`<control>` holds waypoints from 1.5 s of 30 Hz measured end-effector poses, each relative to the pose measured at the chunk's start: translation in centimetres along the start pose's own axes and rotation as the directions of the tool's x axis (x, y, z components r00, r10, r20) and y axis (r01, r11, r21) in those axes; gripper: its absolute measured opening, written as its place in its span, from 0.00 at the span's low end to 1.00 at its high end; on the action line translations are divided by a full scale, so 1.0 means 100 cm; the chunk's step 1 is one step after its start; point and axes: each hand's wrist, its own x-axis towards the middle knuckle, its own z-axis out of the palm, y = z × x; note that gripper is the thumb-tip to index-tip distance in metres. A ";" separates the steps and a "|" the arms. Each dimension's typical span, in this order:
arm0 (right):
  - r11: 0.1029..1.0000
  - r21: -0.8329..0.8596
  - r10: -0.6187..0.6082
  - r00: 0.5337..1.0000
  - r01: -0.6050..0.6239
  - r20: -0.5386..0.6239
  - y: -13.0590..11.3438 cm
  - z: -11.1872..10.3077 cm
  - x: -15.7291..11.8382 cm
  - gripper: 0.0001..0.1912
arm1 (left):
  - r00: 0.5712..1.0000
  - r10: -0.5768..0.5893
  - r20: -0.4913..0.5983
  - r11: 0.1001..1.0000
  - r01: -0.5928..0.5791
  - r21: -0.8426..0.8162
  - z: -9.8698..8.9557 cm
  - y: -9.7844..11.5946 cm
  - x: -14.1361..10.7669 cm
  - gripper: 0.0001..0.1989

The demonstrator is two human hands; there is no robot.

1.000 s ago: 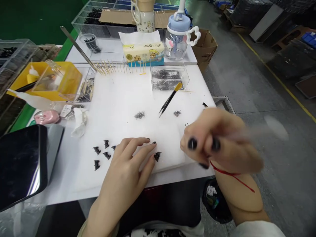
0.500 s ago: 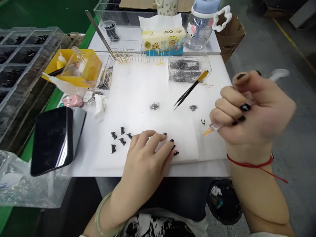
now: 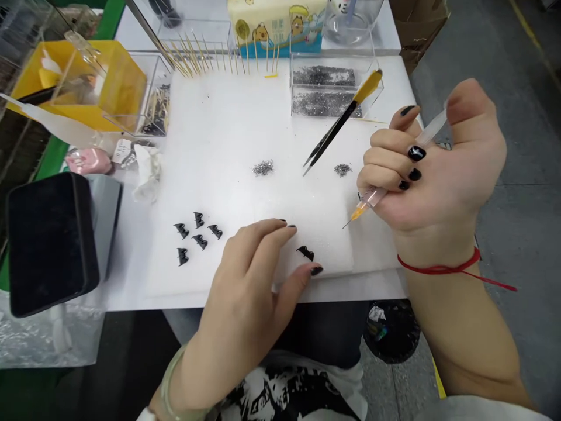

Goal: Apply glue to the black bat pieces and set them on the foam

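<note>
My right hand (image 3: 421, 158) is wrapped round a syringe (image 3: 373, 196) with an orange needle tip, which points down and left over the white foam sheet. The thumb is up near the plunger's end. My left hand (image 3: 258, 263) rests low on the foam, thumb and fingers apart, holding nothing. Just beyond its thumb lies a small black bat-shaped piece (image 3: 305, 253), apart from the fingers. Several similar black pieces (image 3: 200, 241) lie in a cluster to the left. Tweezers (image 3: 342, 123) with yellow-and-black handles lie past the hands, between two small piles of dark glitter (image 3: 263, 168).
A clear box (image 3: 324, 105) of dark glitter stands at the back right, with a row of upright wooden sticks (image 3: 219, 55) and a tissue pack (image 3: 280, 29) behind. On the left are a yellow bin (image 3: 118, 88), crumpled tissue (image 3: 148, 169) and a phone (image 3: 50, 240).
My left thumb and fingers have spread off the black piece, which now lies uncovered. My right hand has turned slightly, its thumb moving to the syringe's end. The view has shifted closer.
</note>
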 end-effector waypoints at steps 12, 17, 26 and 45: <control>0.964 -0.248 0.097 0.995 -0.096 -0.007 0.018 0.004 0.004 0.40 | 0.996 -0.092 0.014 0.996 0.092 -0.006 0.006 0.006 0.001 0.03; 0.975 -0.199 0.102 0.994 -0.093 0.033 0.021 0.000 0.005 0.40 | 0.992 -0.117 -0.039 0.993 0.117 -0.014 0.012 0.010 -0.001 0.05; 0.973 -0.194 0.124 0.992 -0.128 -0.030 0.035 0.018 0.001 0.42 | 0.993 -0.117 0.032 0.986 0.120 -0.114 0.006 0.001 -0.004 0.08; 0.990 -0.074 0.123 0.992 -0.122 0.008 0.040 0.027 -0.006 0.39 | 0.992 -0.114 0.057 0.990 0.119 -0.080 0.004 0.000 -0.003 0.07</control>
